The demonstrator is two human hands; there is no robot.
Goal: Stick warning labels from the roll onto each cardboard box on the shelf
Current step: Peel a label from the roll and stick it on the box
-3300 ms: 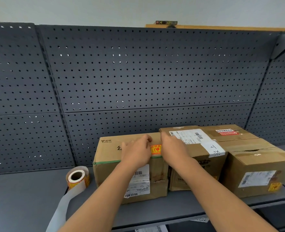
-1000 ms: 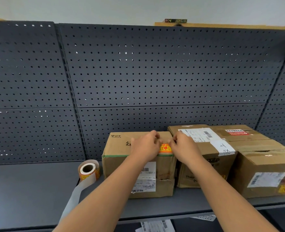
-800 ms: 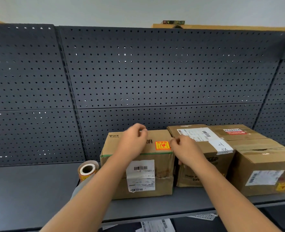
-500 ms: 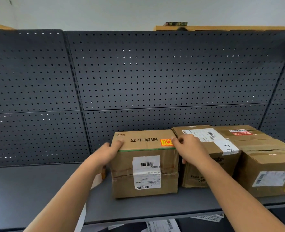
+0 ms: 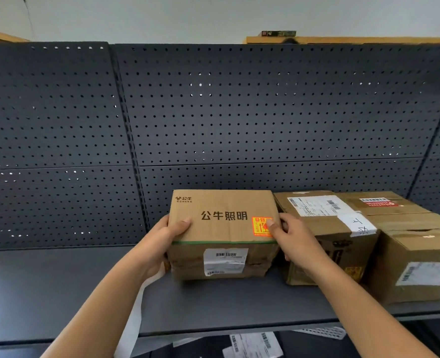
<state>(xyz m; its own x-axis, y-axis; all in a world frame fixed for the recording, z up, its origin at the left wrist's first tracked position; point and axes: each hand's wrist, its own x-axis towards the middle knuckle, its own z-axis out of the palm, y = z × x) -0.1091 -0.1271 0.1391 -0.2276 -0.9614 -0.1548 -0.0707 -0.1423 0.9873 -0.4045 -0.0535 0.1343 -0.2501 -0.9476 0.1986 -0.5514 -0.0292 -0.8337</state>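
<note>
The left hand (image 5: 166, 237) holds the left edge of the cardboard box (image 5: 221, 228) on the shelf (image 5: 213, 301), fingers curled round it. The right hand (image 5: 295, 237) grips its right edge, thumb on the orange warning label (image 5: 259, 226) stuck on top. Another box (image 5: 322, 226) stands just beside it.

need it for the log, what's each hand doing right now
Left hand: grips the left side of the cardboard box, thumb on top.
Right hand: grips its right side, thumb on the warning label.

Room is being left open along the shelf (image 5: 46, 282) left of the labelled box (image 5: 221, 228); its right flank is being hemmed by the neighbouring box (image 5: 324, 228).
</note>
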